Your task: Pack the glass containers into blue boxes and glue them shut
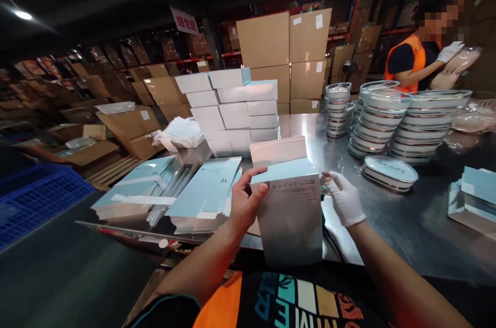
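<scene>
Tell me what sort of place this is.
Most likely a warehouse packing area: large cardboard cartons stand stacked near red shelving, and a metal worktable bears a stack of small white boxes and piles of flat light-blue packaging.

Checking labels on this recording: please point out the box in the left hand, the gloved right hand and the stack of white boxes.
Held box [290,219]: head view, on its front panel.
Right hand [344,199]: head view, on the white glove.
Stack of white boxes [234,115]: head view, front of a middle box.
</scene>
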Demonstrator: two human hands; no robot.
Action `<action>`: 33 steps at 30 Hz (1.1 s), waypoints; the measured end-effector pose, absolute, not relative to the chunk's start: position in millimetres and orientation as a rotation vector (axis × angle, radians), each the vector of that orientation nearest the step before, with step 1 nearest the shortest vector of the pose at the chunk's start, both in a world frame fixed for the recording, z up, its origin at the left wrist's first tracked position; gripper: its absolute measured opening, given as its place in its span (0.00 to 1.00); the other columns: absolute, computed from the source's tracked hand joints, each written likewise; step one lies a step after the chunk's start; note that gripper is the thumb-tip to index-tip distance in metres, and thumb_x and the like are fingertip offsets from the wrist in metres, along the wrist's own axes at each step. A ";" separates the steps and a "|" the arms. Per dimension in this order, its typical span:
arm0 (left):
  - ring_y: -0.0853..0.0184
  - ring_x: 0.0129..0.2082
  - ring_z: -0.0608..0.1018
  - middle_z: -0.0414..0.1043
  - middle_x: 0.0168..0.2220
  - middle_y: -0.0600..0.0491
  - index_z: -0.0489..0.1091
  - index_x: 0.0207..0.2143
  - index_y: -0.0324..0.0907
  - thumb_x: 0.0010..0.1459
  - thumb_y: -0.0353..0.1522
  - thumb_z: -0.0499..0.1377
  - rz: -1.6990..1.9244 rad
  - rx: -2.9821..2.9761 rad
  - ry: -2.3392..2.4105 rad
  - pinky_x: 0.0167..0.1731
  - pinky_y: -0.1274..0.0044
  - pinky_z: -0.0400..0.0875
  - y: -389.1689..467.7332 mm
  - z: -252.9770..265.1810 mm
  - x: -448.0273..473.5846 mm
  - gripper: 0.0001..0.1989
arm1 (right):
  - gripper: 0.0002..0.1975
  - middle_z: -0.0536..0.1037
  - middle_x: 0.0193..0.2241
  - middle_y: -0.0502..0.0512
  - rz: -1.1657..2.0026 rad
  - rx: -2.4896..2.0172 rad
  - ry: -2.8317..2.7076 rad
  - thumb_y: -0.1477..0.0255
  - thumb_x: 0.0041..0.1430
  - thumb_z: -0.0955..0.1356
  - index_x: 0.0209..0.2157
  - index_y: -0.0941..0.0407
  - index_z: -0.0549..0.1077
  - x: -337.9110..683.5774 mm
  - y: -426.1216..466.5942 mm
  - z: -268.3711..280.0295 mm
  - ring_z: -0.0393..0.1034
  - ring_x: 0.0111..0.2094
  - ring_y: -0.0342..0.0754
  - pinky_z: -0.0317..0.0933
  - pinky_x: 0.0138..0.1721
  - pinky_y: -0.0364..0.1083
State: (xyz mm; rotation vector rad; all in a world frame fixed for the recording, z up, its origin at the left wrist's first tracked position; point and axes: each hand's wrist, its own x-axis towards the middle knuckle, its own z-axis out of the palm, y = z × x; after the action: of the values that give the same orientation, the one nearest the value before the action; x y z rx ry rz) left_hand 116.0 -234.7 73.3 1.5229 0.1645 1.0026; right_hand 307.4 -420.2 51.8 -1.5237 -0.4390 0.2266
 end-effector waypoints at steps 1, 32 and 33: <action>0.62 0.31 0.79 0.80 0.35 0.48 0.80 0.50 0.41 0.53 0.60 0.72 1.024 1.559 0.139 0.31 0.74 0.73 -238.1 74.6 118.2 0.36 | 0.36 0.83 0.49 0.60 0.251 -1.418 -0.522 0.43 0.55 0.71 0.55 0.55 0.75 296.8 -421.2 65.3 0.79 0.48 0.56 0.73 0.46 0.51; 0.52 0.59 0.82 0.85 0.50 0.45 0.81 0.55 0.46 0.69 0.37 0.68 1.282 1.942 -0.764 0.59 0.55 0.78 -226.1 81.9 126.4 0.14 | 0.35 0.69 0.69 0.52 -0.234 -1.291 -1.724 0.82 0.69 0.70 0.69 0.35 0.71 285.2 -455.0 81.6 0.67 0.69 0.56 0.63 0.71 0.61; 0.52 0.60 0.82 0.85 0.49 0.45 0.81 0.54 0.47 0.69 0.37 0.68 1.269 1.955 -0.762 0.59 0.54 0.78 -223.8 83.5 124.3 0.13 | 0.34 0.71 0.68 0.52 -0.253 -1.286 -1.722 0.81 0.70 0.70 0.69 0.35 0.71 284.9 -453.5 80.5 0.68 0.68 0.56 0.63 0.70 0.60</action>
State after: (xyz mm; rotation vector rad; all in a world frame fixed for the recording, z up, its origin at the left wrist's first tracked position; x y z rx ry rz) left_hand 124.3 -223.8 83.5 1.9552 -0.7617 1.2692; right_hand 284.9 -453.5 80.5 -1.2862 -1.7223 -0.2529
